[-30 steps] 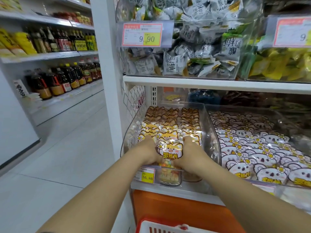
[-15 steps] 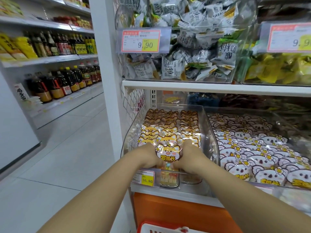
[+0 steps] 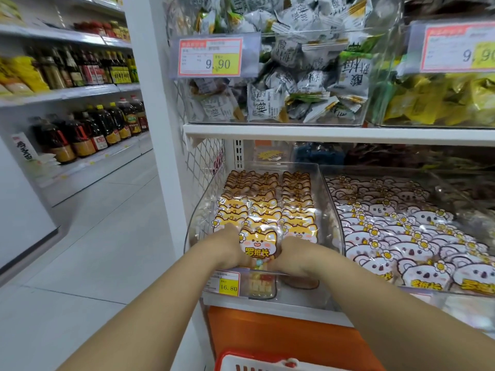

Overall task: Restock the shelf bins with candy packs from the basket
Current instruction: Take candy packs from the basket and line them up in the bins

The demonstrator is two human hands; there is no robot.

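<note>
right now both hands clamp one pack: my left hand (image 3: pixel 227 246) pinches the left edge and my right hand (image 3: pixel 293 254) pinches the right edge of the orange cat-face clear-plastic candy pack (image 3: pixel 258 243). fingertips mostly hidden behind it. the pack stands upright at the front of the clear plastic shelf bin (image 3: pixel 332 210), touching the rows of matching packs (image 3: pixel 267 204) behind. the red plastic basket (image 3: pixel 257 361) sits below at the frame bottom. risk: the front slot looks tight, so a hard push could buckle the pack or tip neighbouring rows. releasing early could let it flop forward over the low front lip, above the yellow price tag (image 3: pixel 227 285).
</note>
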